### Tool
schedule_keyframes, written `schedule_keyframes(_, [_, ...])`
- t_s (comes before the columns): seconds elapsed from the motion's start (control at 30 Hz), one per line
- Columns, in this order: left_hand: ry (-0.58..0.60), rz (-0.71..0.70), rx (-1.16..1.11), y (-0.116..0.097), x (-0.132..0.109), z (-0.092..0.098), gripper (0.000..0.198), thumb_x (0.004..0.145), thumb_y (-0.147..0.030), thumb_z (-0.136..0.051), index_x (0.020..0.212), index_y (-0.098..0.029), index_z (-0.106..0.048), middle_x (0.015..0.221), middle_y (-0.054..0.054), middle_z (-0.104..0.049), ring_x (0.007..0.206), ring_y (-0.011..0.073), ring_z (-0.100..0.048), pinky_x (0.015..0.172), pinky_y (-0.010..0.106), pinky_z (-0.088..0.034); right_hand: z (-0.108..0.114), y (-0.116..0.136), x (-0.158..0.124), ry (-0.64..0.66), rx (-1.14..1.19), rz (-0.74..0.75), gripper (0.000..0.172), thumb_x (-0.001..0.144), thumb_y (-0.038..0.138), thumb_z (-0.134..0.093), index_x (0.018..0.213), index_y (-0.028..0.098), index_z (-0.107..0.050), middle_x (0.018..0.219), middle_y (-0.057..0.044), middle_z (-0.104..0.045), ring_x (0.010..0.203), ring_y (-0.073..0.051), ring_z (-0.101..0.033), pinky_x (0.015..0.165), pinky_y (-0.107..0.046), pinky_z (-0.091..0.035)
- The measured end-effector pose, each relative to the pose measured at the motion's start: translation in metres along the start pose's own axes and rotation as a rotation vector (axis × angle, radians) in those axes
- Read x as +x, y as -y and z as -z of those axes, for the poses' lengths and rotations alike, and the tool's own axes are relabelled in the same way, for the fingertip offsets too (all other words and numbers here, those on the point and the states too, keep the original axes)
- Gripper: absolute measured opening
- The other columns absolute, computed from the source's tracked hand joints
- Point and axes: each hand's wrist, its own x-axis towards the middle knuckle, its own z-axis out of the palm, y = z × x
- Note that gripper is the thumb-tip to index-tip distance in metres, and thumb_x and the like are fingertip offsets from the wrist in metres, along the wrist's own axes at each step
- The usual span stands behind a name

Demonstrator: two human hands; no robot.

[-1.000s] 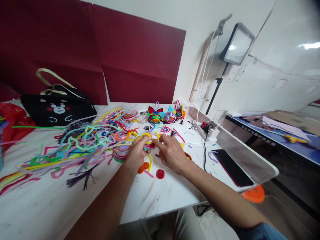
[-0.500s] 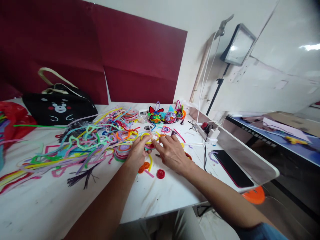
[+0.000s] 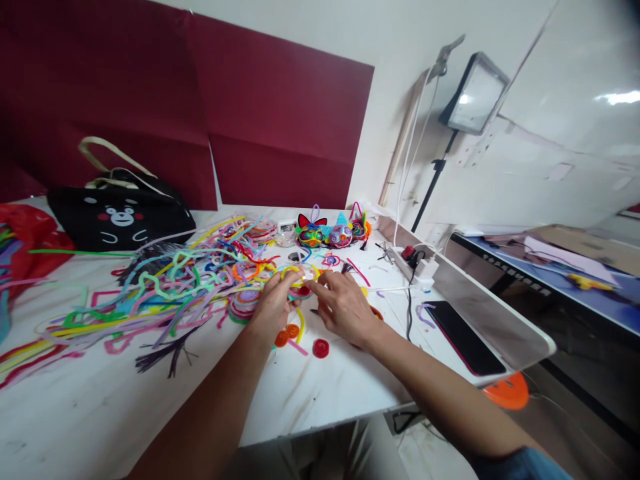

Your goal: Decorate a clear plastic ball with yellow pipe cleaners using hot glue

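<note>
— What are your hands holding?
— My left hand [image 3: 273, 305] pinches a yellow pipe cleaner loop [image 3: 295, 272]; my right hand [image 3: 343, 308] pinches its other side.
— Where is it?
— Just over the table [image 3: 325, 390], beside the tangled pile [image 3: 165, 287] (a red coil [image 3: 321, 347] lies nearer me).

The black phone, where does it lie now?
In the head view, the black phone lies flat near the right edge of the table, right of the right hand, beside a black cable.
</note>
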Motion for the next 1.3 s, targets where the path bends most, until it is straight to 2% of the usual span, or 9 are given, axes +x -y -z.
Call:
schedule_keyframes(0.17, [-0.025, 0.029, 0.012, 0.000, 0.002, 0.002, 0.043, 0.051, -0.036, -0.084, 0.085, -0.022, -0.063, 0.087, 0.000, -0.066, 0.070, 0.0159, -0.058, 0.052, 0.026, -0.039, 0.000, -0.012, -0.009, -0.041, 0.222, -0.141, 0.038, 0.086, 0.009, -0.054, 0.122, 0.015, -0.066, 0.105, -0.011, -0.065, 0.091, -0.022, -0.059, 0.082, -0.036, -0.048])
schedule_keyframes(0.37, [-0.038, 0.025, 0.021, -0.003, 0.001, 0.000, 0.044, 0.049, -0.036, -0.086, 0.083, -0.021, -0.062, 0.082, -0.003, -0.063, 0.064, 0.0120, -0.054, 0.050, 0.024, -0.038, 0.000, -0.019, -0.020, -0.006, 0.336, -0.237, 0.030, 0.085, 0.007, -0.056, 0.110, 0.013, -0.072, 0.095, -0.009, -0.067, 0.086, -0.020, -0.063, 0.078, -0.032, -0.050])
schedule_keyframes(0.53, [-0.023, 0.002, 0.026, -0.001, 0.002, 0.002, 0.043, 0.052, -0.037, -0.085, 0.081, -0.020, -0.059, 0.078, -0.004, -0.060, 0.061, 0.0114, -0.054, 0.051, 0.024, -0.038, 0.003, -0.013, -0.022, 0.007, 0.344, -0.256, 0.027, 0.086, 0.007, -0.057, 0.107, 0.013, -0.072, 0.093, -0.008, -0.067, 0.082, -0.018, -0.062, 0.071, -0.029, -0.048])
schedule_keyframes(0.77, [0.014, -0.003, 0.040, 0.002, 0.007, 0.006, 0.040, 0.055, -0.038, -0.084, 0.084, -0.020, -0.061, 0.076, -0.002, -0.063, 0.061, 0.0131, -0.057, 0.050, 0.024, -0.039, -0.002, -0.004, -0.013, -0.078, 0.363, -0.216, 0.029, 0.090, 0.011, -0.057, 0.115, 0.012, -0.070, 0.098, -0.010, -0.066, 0.088, -0.020, -0.063, 0.080, -0.032, -0.050])
schedule_keyframes(0.9, [0.035, -0.019, 0.032, 0.001, 0.007, 0.006, 0.039, 0.056, -0.035, -0.083, 0.084, -0.021, -0.061, 0.075, -0.003, -0.063, 0.059, 0.0125, -0.058, 0.049, 0.023, -0.039, -0.004, -0.001, -0.010, -0.086, 0.388, -0.249, 0.027, 0.090, 0.012, -0.058, 0.113, 0.014, -0.071, 0.097, -0.009, -0.066, 0.085, -0.019, -0.062, 0.077, -0.031, -0.049])
schedule_keyframes(1.17, [0.005, -0.029, 0.044, 0.000, 0.009, 0.008, 0.040, 0.054, -0.034, -0.085, 0.080, -0.020, -0.058, 0.071, -0.004, -0.061, 0.056, 0.0117, -0.057, 0.047, 0.023, -0.040, -0.012, -0.002, -0.017, -0.122, 0.439, -0.318, 0.025, 0.087, 0.012, -0.058, 0.108, 0.017, -0.072, 0.092, -0.006, -0.065, 0.081, -0.018, -0.063, 0.074, -0.030, -0.049])
schedule_keyframes(1.3, [-0.019, -0.048, 0.046, -0.003, 0.008, 0.008, 0.044, 0.052, -0.034, -0.086, 0.081, -0.021, -0.055, 0.074, -0.005, -0.060, 0.058, 0.0114, -0.057, 0.047, 0.022, -0.040, -0.011, -0.004, -0.023, -0.090, 0.422, -0.379, 0.026, 0.087, 0.012, -0.058, 0.109, 0.015, -0.072, 0.090, -0.006, -0.065, 0.084, -0.019, -0.063, 0.077, -0.031, -0.049])
